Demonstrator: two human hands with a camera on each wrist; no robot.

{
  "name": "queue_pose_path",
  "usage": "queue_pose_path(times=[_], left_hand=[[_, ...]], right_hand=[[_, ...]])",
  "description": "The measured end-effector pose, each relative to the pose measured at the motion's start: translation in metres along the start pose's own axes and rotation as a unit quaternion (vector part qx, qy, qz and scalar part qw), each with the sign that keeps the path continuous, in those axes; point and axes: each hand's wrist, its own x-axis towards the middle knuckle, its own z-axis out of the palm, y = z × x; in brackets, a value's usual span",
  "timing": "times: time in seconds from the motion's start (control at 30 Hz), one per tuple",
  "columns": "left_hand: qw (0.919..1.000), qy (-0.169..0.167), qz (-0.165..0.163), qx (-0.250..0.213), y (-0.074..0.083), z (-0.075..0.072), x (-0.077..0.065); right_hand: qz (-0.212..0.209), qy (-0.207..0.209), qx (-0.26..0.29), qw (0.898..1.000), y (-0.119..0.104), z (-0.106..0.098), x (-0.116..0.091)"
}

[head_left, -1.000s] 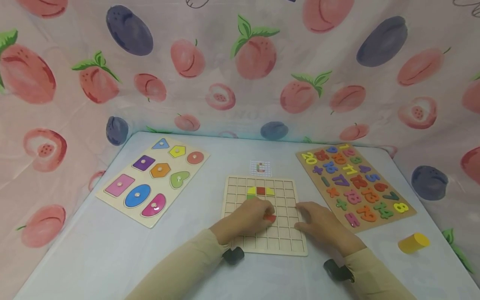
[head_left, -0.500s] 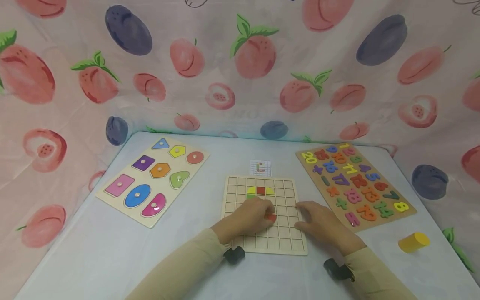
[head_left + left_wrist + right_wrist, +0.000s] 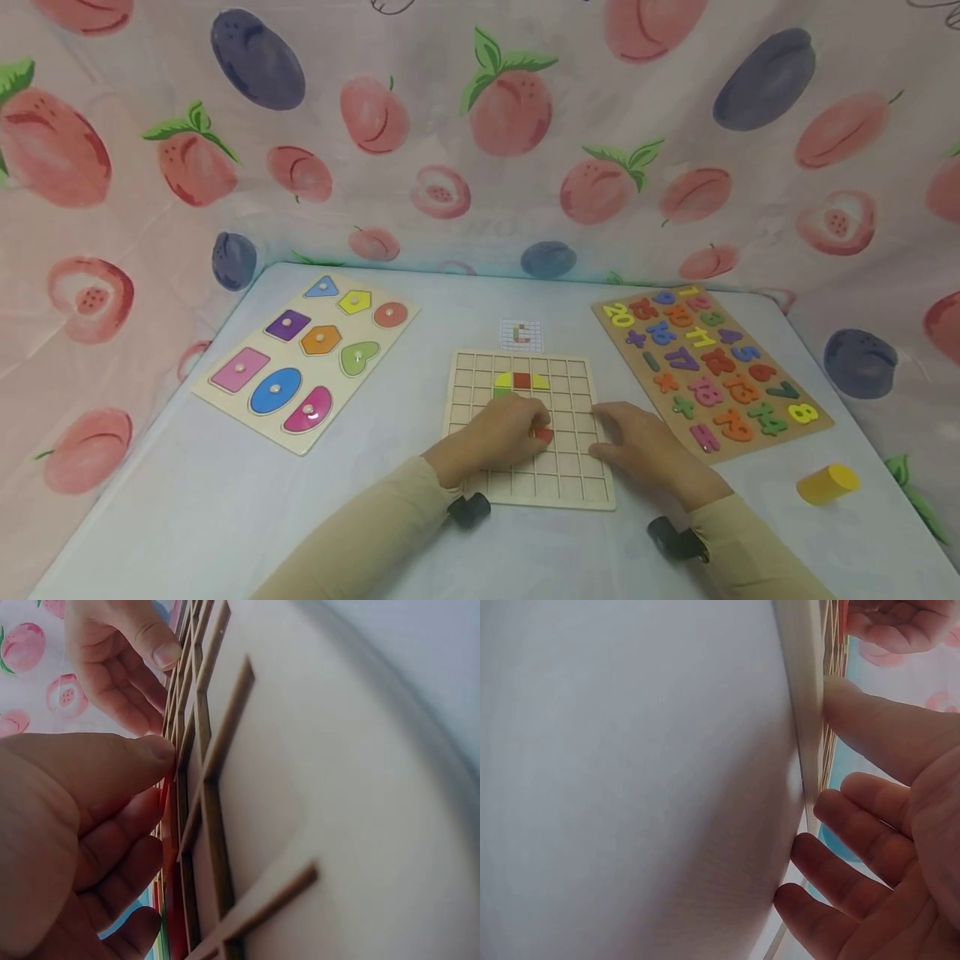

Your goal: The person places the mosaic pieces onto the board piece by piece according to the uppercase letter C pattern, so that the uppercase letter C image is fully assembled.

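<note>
The left hand [image 3: 498, 433] reaches over a wooden grid board [image 3: 562, 464], its thumb and fingertips pinching a red tile [image 3: 544, 436] low on the board. In the left wrist view that red tile [image 3: 174, 907] shows beneath the fingertips, partly hidden by them. Along the board's right edge, the right hand [image 3: 637, 442] rests its thumb and relaxed fingers against the rim. Farther up the grid lie a red square tile [image 3: 522, 382], two yellow rounded tiles [image 3: 540, 382] beside it, and a green tile [image 3: 502, 392], partly covered by the left hand.
Behind the board lies a small pattern card [image 3: 521, 336]. A knobbed shape puzzle [image 3: 303, 362] is at the left and a number puzzle [image 3: 708, 375] at the right. A yellow cylinder [image 3: 827, 485] stands near the right edge of the table [image 3: 375, 542].
Both hands keep nearly the same places. A little more of the red tile under the left fingers shows now than one second ago.
</note>
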Motion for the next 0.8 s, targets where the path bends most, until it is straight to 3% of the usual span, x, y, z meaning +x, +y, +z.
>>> queue_pose_path(times=[0.5, 0.8], left_hand=[[0.9999, 0.009, -0.011, 0.006, 0.0, -0.002, -0.003], [0.9976, 0.013, -0.064, -0.02, -0.005, -0.011, -0.012]], right_hand=[[0.012, -0.001, 0.004, 1.0, -0.001, 0.0, 0.0], [0.017, -0.011, 0.003, 1.0, 0.0, 0.001, -0.002]])
